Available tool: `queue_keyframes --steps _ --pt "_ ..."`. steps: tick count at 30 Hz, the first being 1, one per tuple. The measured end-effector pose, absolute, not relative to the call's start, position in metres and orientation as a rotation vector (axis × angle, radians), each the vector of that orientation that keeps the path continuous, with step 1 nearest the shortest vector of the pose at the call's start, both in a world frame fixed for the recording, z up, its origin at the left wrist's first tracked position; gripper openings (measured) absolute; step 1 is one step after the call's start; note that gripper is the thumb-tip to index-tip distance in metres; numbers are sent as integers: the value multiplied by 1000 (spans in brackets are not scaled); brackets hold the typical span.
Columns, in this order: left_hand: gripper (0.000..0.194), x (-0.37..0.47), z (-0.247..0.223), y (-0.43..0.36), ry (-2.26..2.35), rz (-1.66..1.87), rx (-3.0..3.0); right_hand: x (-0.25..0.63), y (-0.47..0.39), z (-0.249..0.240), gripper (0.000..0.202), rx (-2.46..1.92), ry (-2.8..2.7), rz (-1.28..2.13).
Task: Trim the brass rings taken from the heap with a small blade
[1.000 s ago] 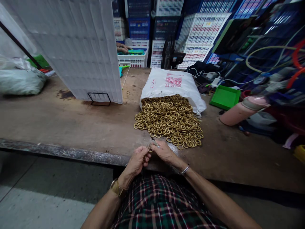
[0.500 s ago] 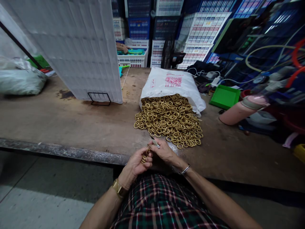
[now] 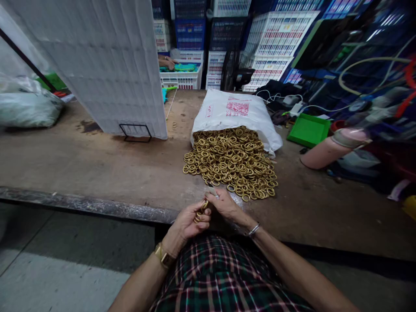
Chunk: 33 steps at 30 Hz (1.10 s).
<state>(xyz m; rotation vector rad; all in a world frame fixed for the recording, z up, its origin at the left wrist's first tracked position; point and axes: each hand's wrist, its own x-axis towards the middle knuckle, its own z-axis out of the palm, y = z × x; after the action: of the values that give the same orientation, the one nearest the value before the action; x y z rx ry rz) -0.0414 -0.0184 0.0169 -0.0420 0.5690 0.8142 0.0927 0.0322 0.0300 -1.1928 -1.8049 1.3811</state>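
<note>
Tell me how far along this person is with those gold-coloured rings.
Looks early, though I can't be sure.

Done: the white bag is open, its ring heap spilling onto the table. I can't make out a finished pile.

In hand: the left hand holds a few rings; the right hand holds a small flat tool by them.

Left: probably most of the heap.

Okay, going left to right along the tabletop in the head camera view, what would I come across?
Filled plastic bag → black wire stand → small loose rings → printed white sack with a pile of gold rings at its mouth → green tray.
</note>
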Motion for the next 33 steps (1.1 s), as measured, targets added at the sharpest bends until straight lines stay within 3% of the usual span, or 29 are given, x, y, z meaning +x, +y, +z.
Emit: queue_keyframes --steps 17,26,33 --pt "32 -36 31 -16 674 846 -170 91 28 33 18 -1183 -1987 1352" --pt "28 -36 32 -19 661 820 -129 91 30 31 24 -1139 -1934 1477" --pt "25 -37 31 -20 640 900 -112 99 28 25 17 -1265 -2240 971"
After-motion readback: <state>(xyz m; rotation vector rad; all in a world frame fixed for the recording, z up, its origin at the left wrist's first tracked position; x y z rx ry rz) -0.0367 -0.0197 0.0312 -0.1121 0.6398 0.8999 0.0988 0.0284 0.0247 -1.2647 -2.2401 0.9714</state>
